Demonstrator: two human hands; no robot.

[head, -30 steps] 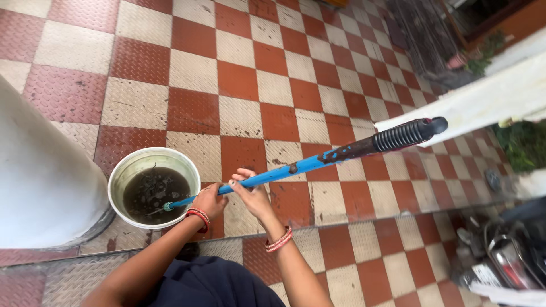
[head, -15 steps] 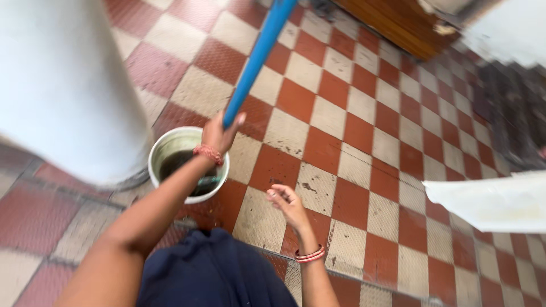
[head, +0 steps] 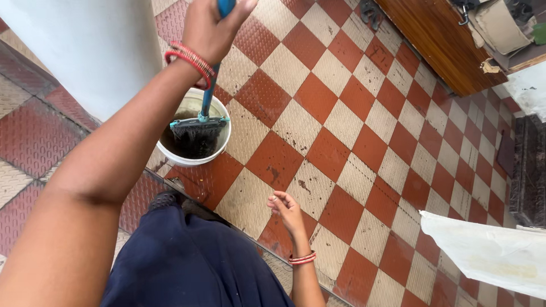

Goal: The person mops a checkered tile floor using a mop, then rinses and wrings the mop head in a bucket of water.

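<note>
**A:** What is the biggest thing you see?

**B:** The floor [head: 341,136]. It has red and cream squares, like a checkerboard. Some squares have dark dirty spots.

**A:** What else is big?

**B:** A white wall [head: 96,51] on the upper left side. A brown wooden door [head: 438,45] is at the top right. A white sheet [head: 489,250] lies at the lower right. The person's dark blue clothes [head: 193,256] fill the bottom middle.

**A:** Where is the bucket?

**B:** The white bucket [head: 219,150] sits on the floor, just beside the wall. Dark dirty water is inside it.

**A:** And the brush?

**B:** The brush [head: 196,133] has black bristles and a blue-green head. Its bristles hang down inside the bucket. The blue stick [head: 207,96] goes straight up from it.

**A:** Who holds the stick?

**B:** The left hand [head: 213,25]. It is wrapped tight around the stick, up high near the top edge. It wears red bangles [head: 190,59] on the wrist.

**A:** What about the other hand?

**B:** The right hand [head: 287,210] holds nothing. It hangs low over the floor, well away from the stick. The fingers are loosely curled, and it is half open. It has red bangles [head: 301,259] too.
</note>
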